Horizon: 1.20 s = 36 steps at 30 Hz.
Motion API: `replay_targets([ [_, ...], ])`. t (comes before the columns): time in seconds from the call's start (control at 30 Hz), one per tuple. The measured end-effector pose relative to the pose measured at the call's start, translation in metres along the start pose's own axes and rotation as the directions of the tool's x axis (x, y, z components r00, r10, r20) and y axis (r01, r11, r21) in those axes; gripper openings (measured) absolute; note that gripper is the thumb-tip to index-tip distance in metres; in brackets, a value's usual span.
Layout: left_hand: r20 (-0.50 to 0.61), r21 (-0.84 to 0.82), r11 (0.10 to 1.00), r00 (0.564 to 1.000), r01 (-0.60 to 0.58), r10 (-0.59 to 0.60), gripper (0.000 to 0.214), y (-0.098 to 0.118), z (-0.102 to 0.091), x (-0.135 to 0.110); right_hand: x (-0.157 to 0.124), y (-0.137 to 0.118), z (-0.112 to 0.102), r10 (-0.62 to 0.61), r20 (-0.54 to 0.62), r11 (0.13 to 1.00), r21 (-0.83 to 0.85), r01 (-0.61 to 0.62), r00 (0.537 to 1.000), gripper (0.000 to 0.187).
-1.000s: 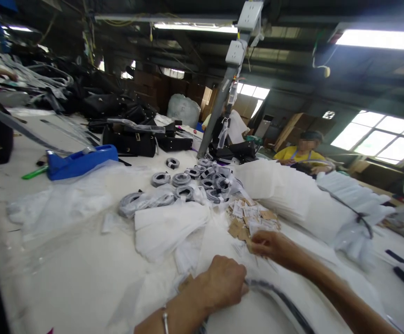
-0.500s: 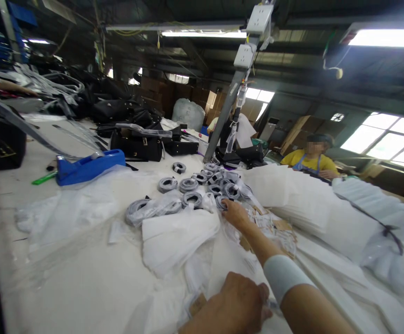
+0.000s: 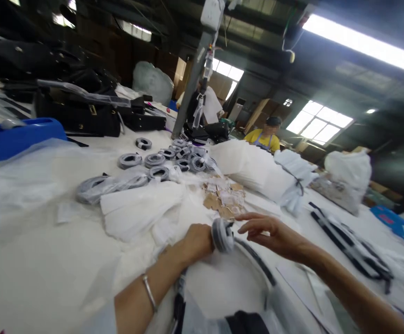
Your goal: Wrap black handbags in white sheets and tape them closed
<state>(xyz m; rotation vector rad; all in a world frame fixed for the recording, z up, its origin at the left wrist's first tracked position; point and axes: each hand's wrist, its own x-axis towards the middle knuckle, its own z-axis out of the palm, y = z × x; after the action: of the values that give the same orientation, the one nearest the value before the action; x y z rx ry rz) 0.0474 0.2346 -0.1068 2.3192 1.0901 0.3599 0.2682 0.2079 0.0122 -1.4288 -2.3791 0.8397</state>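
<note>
My left hand (image 3: 197, 241) is closed around a grey coiled strap roll (image 3: 222, 235), held just above the white table (image 3: 48, 269). My right hand (image 3: 270, 233) hovers beside the roll with its fingers stretched out and holds nothing. A dark strap (image 3: 257, 262) curves under both hands. Beyond them lies a small heap of brown and white paper tags (image 3: 223, 198). Several more grey strap rolls (image 3: 160, 162) lie further back, next to a stack of white bags (image 3: 139, 213).
Black handbags (image 3: 80, 116) and a blue tape dispenser (image 3: 17, 139) stand at the left. A pile of white bags (image 3: 254, 169) and black straps (image 3: 348, 241) lie at the right. A person in a yellow shirt (image 3: 263, 139) works behind the table by a grey pole (image 3: 191, 88).
My right hand reached out to the grey rolls and came back. My left hand now grips one roll. The view has swung to the right.
</note>
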Motion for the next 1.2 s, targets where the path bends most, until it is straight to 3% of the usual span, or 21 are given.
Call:
replay_targets([
  [0.07,0.004,0.009,1.000,1.000,-0.001,0.001,0.027,0.000,0.000,0.001,-0.028,0.014,0.008,0.142,-0.102,0.990,0.019,-0.140,0.985,0.020],
  [0.13,0.007,0.018,1.000,1.000,-0.004,0.003,0.028,0.001,-0.001,0.001,-0.044,0.028,0.022,0.331,-0.164,0.943,0.088,-0.320,0.929,0.020],
  [0.23,0.014,0.016,1.000,1.000,0.005,-0.006,0.028,0.002,-0.002,0.001,-0.052,0.038,0.047,0.512,-0.064,0.853,0.152,-0.499,0.856,0.022],
  [0.33,0.014,-0.023,1.000,1.000,0.017,-0.016,0.029,0.002,-0.005,0.001,-0.049,0.036,0.065,0.445,-0.026,0.892,0.099,-0.441,0.895,0.017],
  [0.43,0.015,-0.116,0.993,1.000,0.001,0.001,0.032,-0.002,-0.010,0.001,-0.041,0.024,0.066,0.352,-0.072,0.932,-0.068,-0.357,0.933,0.020],
  [0.57,0.013,-0.268,0.963,0.999,-0.040,0.045,0.051,-0.013,-0.017,0.003,-0.032,0.005,0.061,0.286,-0.132,0.932,-0.193,-0.307,0.949,0.026],
  [0.67,0.037,-0.341,0.940,0.999,-0.019,0.034,0.062,-0.020,-0.020,0.005,-0.028,-0.003,0.068,0.344,-0.054,0.906,-0.242,-0.347,0.937,0.031],
  [0.77,0.067,-0.354,0.935,0.997,-0.019,0.046,0.053,-0.023,-0.022,0.005,-0.021,-0.006,0.081,0.368,0.000,0.886,-0.305,-0.350,0.930,0.027],
  [0.87,0.085,-0.342,0.938,0.992,-0.056,0.091,0.034,-0.023,-0.023,0.004,-0.010,-0.006,0.091,0.219,-0.009,0.906,-0.370,-0.207,0.976,0.026],
  [0.97,0.096,-0.325,0.942,0.989,-0.077,0.114,0.028,-0.022,-0.022,0.004,0.005,-0.003,0.094,0.101,-0.034,0.868,-0.486,-0.105,0.994,0.027],
  [1.2,0.040,-0.242,0.968,0.996,-0.066,0.078,0.025,-0.021,-0.020,0.006,0.030,0.002,0.091,0.067,-0.110,0.773,-0.623,-0.121,0.992,0.016],
])
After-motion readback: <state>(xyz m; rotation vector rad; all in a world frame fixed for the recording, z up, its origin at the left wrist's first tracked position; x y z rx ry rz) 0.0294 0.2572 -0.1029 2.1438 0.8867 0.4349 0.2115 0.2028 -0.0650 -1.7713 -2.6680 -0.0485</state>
